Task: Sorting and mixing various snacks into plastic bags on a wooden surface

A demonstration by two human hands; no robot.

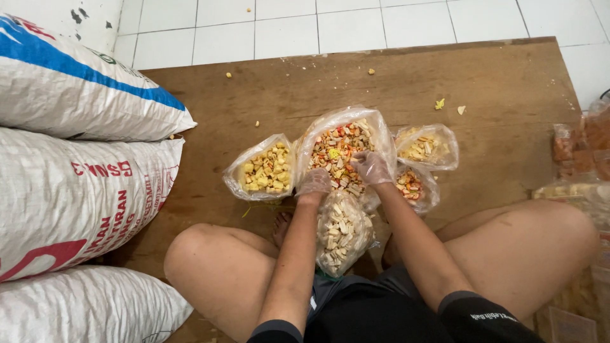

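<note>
From the head camera, a person sits cross-legged on a wooden board point(210, 101) laid over white floor tiles. The left hand point(315, 182), in a thin clear glove, curls its fingers over the near rim of the big open bag of mixed crackers point(337, 149). The right hand point(372, 168), also gloved, dips bunched fingers into that bag; what they pinch cannot be told. At nine o'clock of it sits a bag of yellow crackers point(267, 170), at six o'clock a bag of pale sticks point(342, 232), at three o'clock two smaller bags point(427, 147). Stacked white sacks point(76, 190) lie far at nine o'clock.
</note>
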